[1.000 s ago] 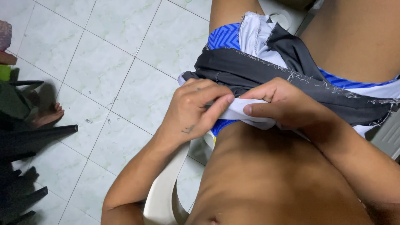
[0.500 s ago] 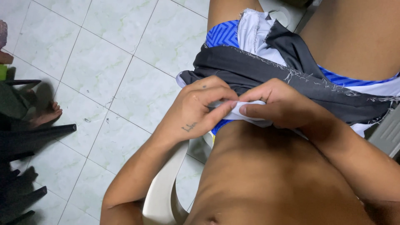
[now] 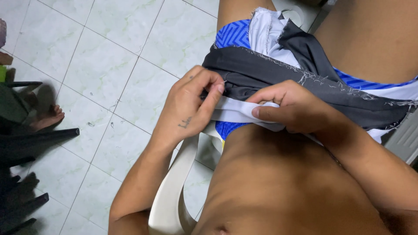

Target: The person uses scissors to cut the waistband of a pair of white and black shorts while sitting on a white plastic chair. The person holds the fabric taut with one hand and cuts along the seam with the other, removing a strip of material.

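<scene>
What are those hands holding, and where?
Both hands, left and right, pinch the white edge band of a dark grey fabric piece.

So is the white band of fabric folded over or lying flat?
Folded over: the white band wraps round the dark grey cloth's edge, pinched by left hand and right hand.

A single head-worn camera looks steeply down from close above the lap, taking in bare torso at the lower edge, both hands mid-frame and tiled floor (image 3: pixel 104 74) across the left half (no second view shares the scene).
</scene>
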